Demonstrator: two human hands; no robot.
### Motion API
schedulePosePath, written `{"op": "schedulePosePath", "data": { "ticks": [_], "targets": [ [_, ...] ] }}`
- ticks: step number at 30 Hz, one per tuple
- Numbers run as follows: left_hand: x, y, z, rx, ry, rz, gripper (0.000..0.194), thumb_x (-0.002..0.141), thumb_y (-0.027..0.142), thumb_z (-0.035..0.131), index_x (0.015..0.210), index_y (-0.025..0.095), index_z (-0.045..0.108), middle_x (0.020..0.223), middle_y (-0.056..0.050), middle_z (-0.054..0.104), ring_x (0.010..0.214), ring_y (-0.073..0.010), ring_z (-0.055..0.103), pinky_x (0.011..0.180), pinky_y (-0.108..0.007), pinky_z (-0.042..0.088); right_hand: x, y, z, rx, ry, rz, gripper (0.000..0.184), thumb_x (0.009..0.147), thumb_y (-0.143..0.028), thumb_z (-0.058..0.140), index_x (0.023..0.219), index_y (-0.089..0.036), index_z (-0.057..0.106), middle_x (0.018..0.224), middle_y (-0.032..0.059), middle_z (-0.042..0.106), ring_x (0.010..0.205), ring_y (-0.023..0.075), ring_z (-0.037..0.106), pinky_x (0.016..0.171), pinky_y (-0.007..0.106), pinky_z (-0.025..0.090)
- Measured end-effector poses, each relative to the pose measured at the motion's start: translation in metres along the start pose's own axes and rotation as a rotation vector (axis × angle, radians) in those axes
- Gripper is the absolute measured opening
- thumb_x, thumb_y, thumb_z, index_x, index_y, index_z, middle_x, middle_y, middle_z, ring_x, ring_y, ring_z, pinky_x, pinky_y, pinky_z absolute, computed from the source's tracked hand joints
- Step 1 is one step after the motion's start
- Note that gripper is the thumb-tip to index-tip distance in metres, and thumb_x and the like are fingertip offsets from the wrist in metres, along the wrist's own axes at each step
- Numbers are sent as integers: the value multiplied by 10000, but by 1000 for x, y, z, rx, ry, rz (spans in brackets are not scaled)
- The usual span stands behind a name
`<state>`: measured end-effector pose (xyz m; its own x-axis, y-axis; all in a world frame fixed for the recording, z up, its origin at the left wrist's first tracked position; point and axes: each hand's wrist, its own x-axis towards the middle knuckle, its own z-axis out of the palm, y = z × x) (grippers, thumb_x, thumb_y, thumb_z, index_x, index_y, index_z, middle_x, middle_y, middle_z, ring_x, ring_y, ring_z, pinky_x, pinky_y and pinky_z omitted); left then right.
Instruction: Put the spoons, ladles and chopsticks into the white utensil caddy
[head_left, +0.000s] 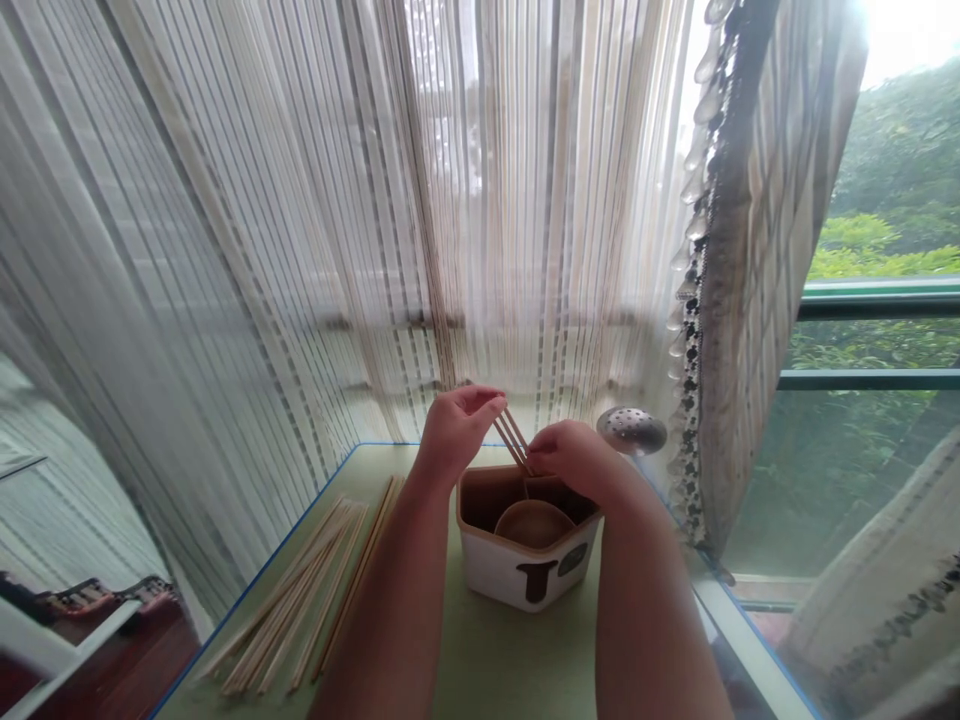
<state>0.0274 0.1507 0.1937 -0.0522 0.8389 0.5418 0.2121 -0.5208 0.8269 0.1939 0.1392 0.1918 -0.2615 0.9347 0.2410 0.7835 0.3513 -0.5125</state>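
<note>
A few wooden chopsticks [513, 438] slant above the back of a white utensil holder [499, 570] with a brown inside. My left hand [461, 425] pinches their upper ends. Lower down, the closed fingers of my right hand [566, 450] grip the same chopsticks near the holder's rear rim. A brown rounded piece [534, 524] shows inside the holder; whether it is a ladle's bowl or a divider I cannot tell. Beyond my right hand, a perforated metal skimmer [631, 430] appears, its handle hidden.
Loose chopsticks [300, 590] lie in a spread pile on the pale green table [517, 665], left of the holder, partly behind my left forearm. Striped sheer curtains [337, 200] hang at the table's far edge. A window [877, 340] is on the right.
</note>
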Motion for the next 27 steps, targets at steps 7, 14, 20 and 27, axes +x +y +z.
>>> {"op": "schedulePosePath", "data": {
  "ticks": [7,14,20,27],
  "targets": [
    [-2,3,-10,32,-43,11,271,679,364,661,851,157,689,812,-75,700,774,-183,648,738,-317,510,-2,1,-2,-28,-7,64,104,636,-234,629,659,-210,728,589,26,663,563,149,572,518,233,383],
    [-2,2,-13,75,-90,22,242,704,347,639,853,162,680,820,-71,694,777,-180,643,733,-313,512,-2,-4,0,18,-5,62,151,653,-231,600,732,-206,727,634,22,671,576,140,574,517,219,390],
    [-5,7,-25,140,-233,-108,271,658,317,674,862,138,675,795,-72,686,703,-171,630,594,-272,526,0,-4,0,-24,-96,125,151,651,-242,615,741,-196,727,663,26,675,596,129,574,552,208,394],
    [8,-10,-20,126,-251,-121,234,685,306,636,848,147,690,743,-53,676,643,-139,602,550,-249,522,16,1,10,-23,-58,72,175,683,-302,598,771,-210,718,638,13,652,592,124,548,520,211,358]
  ]
}}
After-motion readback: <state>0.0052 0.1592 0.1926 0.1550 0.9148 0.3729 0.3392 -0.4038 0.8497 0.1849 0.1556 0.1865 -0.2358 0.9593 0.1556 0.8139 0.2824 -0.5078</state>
